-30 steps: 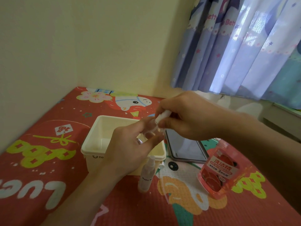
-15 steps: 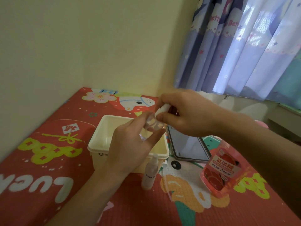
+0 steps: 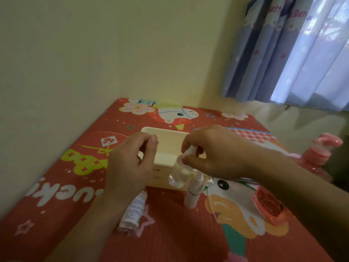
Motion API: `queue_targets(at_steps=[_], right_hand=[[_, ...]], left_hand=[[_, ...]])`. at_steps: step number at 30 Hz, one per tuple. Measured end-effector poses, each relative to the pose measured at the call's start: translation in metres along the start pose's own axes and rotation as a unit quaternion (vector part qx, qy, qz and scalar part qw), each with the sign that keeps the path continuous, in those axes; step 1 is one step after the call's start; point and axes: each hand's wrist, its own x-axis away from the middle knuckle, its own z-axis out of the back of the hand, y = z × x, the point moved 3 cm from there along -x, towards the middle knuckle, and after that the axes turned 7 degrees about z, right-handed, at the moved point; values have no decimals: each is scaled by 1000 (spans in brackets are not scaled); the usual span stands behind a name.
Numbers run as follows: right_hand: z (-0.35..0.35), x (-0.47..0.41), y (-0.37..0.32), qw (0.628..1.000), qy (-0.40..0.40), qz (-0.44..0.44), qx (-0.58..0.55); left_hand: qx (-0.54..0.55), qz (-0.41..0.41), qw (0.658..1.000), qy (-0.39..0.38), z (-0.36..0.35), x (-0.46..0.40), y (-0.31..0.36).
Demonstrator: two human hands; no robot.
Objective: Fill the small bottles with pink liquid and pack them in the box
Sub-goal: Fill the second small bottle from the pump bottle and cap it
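At 7 o'clock a lying bottle (image 3: 132,212) with pale print has come into sight on the red mat (image 3: 56,186), its top under the left wrist; half a second ago it was hidden or out of frame. The left hand (image 3: 130,163) has let go of the clear bottle and drawn away to 9 o'clock of it. It now hangs in front of the near left corner of the box (image 3: 166,146), fingers loosely curled, holding nothing that can be seen.

The box, cream and open-topped, sits at the centre of the mat, and more of its inside shows than before, since the left hand no longer covers it.

The clear bottle (image 3: 178,174) hangs tilted in front of the near wall of the box, bottom toward 7 o'clock. It looks empty; no pink shows in it. Earlier it was held up between both hands above the box rim; now it is lower and held from the top alone.

A white bottle (image 3: 193,193) stands upright on the mat just at 5 o'clock of the clear one, close to the box's near right corner, as before.

The right hand (image 3: 213,152) pinches the white cap (image 3: 189,149) of the clear bottle between thumb and curled fingers, carrying the bottle alone.

At 4 o'clock the pink pouch (image 3: 268,205) is mostly hidden behind the right forearm. At 3 o'clock, off the mat's edge, a pink pump bottle (image 3: 321,152) is now in view. The view itself has swung leftward and down.
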Motion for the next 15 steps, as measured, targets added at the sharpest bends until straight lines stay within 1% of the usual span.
queue_targets(at_steps=[2, 4, 6, 9, 11, 15], right_hand=[[-14, -1, -5, 1000, -15, 12, 18], [-26, -3, -8, 999, -31, 11, 30], [-36, -5, -9, 999, -44, -2, 25], [-49, -7, -11, 998, -60, -10, 32], [-54, -8, -10, 997, -65, -12, 42], [-62, -8, -8, 996, -75, -15, 52]], left_hand=[[-40, 17, 999, 11, 10, 9, -11], [-79, 41, 996, -4, 16, 21, -23], [-127, 69, 989, -34, 20, 34, -37], [-194, 126, 969, -85, 21, 53, -55], [-216, 174, 952, -128, 19, 63, -62], [-255, 229, 918, -200, 15, 76, -66]])
